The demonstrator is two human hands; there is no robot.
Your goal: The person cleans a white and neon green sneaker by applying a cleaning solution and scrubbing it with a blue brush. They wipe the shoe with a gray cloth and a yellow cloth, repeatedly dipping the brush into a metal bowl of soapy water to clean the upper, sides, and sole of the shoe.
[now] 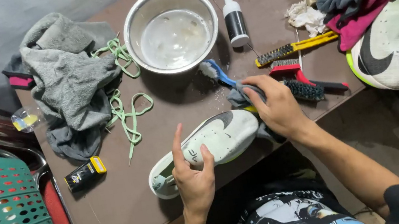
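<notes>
A pale green and white running shoe [215, 139] lies on its side at the table's near edge. My left hand [192, 170] rests against its heel end with the index finger raised. At the toe end my right hand [276, 104] presses a grey cloth [238, 98] against the shoe. A blue-handled toothbrush [215, 72] lies just beyond the cloth.
A steel bowl of water [171, 29], a pump bottle [234, 19], yellow and red brushes [296, 65], loose green laces [125, 108] and grey towels [68, 80] lie on the brown table [118, 208]. A second shoe [389, 43] lies at the right. A green basket [0, 223] stands at the left.
</notes>
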